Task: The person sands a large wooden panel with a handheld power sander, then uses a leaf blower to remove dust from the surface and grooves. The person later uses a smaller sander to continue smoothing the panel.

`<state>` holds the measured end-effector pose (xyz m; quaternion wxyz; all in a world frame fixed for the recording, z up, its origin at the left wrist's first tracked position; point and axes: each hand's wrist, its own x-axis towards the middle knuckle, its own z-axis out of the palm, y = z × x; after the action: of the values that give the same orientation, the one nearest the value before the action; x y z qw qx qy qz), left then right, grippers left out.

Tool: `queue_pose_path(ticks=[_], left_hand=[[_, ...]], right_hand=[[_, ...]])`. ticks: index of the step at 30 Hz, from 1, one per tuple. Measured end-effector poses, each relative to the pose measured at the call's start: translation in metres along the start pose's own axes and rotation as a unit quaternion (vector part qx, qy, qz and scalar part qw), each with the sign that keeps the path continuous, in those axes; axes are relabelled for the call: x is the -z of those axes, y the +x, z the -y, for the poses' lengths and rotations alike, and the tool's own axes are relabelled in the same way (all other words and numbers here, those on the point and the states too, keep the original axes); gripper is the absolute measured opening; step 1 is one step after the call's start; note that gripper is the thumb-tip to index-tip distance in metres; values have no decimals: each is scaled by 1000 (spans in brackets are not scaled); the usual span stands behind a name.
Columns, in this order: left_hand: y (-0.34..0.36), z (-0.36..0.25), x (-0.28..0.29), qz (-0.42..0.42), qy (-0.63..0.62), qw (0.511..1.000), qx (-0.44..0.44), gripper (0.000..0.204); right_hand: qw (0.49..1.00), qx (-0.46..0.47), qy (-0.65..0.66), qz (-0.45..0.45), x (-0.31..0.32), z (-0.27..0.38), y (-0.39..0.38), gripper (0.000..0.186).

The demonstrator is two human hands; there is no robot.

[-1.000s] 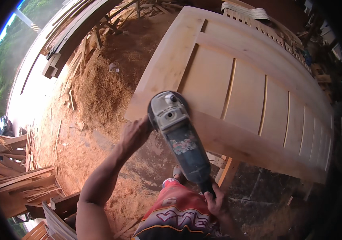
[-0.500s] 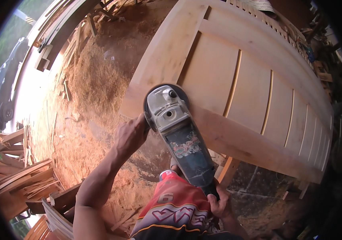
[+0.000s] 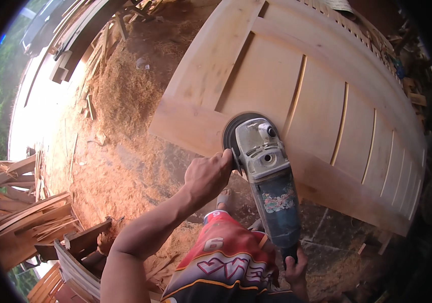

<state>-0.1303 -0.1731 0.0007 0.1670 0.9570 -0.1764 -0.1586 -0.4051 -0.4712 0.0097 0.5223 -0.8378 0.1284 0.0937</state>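
An angle grinder [image 3: 271,187] with a worn dark body, a pale metal head and a peeling sticker is in both my hands. Its round black disc [image 3: 231,135] lies over the near rail of a pale wooden panel door [image 3: 266,70], close to the door's left end; whether the disc touches the wood I cannot tell. My left hand [image 3: 209,174] is closed at the side of the grinder's head, on a side handle mostly hidden by the fingers. My right hand [image 3: 295,267] wraps the rear handle, its thumb on top.
Sawdust and shavings [image 3: 130,91] cover the ground on the left. Scrap boards [image 3: 39,217] are heaped at the lower left. A long dark beam [image 3: 82,40] runs along the upper left. My foot [image 3: 223,198] stands below the door's near edge.
Both hands have carried the grinder to the right along the near rail, and its head has also come slightly nearer to me. My left forearm has swung right with it.
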Motion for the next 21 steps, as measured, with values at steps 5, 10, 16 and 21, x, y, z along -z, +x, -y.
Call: queue_pose_path(ticks=[5, 10, 16, 21], left_hand=[[3, -15, -6, 4, 7, 1000, -8, 21], [5, -29, -11, -6, 10, 1000, -22, 21], [8, -46, -23, -13, 17, 999, -39, 20], [13, -78, -26, 30, 21, 999, -26, 20]], right_hand=[[1000, -25, 5, 13, 15, 0, -3, 73], [1000, -7, 3, -7, 22, -16, -11, 73], [1000, -2, -15, -26, 32, -26, -20, 73], [999, -34, -9, -34, 49, -36, -35, 74]])
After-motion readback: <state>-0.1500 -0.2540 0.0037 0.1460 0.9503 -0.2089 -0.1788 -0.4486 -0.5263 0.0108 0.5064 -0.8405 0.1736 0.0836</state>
